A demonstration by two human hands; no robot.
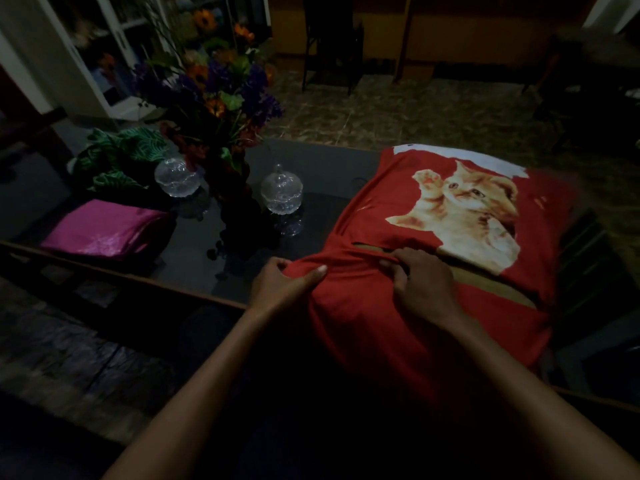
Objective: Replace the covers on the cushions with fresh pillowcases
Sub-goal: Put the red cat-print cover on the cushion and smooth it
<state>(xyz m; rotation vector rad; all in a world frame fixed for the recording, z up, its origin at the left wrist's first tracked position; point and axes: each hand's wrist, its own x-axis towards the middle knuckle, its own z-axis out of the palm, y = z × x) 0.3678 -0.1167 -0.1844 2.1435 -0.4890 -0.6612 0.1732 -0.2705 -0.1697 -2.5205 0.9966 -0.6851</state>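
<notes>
A red cushion cover (388, 209) printed with an orange kitten lies on the right end of the dark glass table (322, 168), its near part hanging toward me. A slit in the cover shows tan cushion fabric (498, 285) inside. My left hand (280, 282) grips a bunched fold of red cloth at the cover's near left corner. My right hand (422, 282) pinches the red edge of the opening, fingers curled into it. A folded magenta pillowcase (104, 226) and a crumpled green patterned cloth (117, 157) lie on the table's left side.
A dark vase of artificial flowers (221, 109) stands mid-table between two lidded glass bowls (281, 190) (176, 176). The table's wooden front edge (138, 277) runs across below. A dark chair (329, 39) stands beyond on the patterned floor; a white cabinet (104, 46) is at back left.
</notes>
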